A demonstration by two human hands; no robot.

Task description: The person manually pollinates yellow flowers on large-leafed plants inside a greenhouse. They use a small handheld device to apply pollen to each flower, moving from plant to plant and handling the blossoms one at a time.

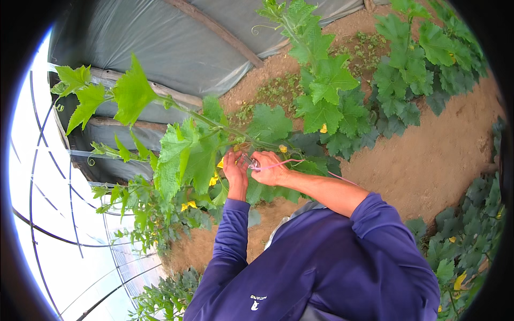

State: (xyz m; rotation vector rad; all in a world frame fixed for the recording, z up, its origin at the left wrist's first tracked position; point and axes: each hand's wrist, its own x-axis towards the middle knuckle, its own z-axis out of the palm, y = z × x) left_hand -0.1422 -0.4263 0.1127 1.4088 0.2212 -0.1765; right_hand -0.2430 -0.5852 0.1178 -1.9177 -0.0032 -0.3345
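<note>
My right hand (268, 167) is closed around a small metal and clear tool (253, 163), whose exact kind I cannot tell. A pink tape or string (281, 163) runs from that tool across my right wrist. My left hand (236, 166) is raised just beside the tool, its fingers bent near the vine; whether it grips something is hidden. Above both hands slants the thick stem of a climbing vine (200, 117) with broad green leaves. Yellow flowers (213, 179) hang by my left hand, and another yellow flower (283, 148) is just above my right hand.
Leafy plants (405, 76) stand in a row at the upper right, with more foliage (466, 224) at the lower right. A bare soil path (417, 148) runs between. Plastic sheeting (160, 40) with wooden poles (221, 32) forms the wall; curved greenhouse ribs (34, 192) rise at the left.
</note>
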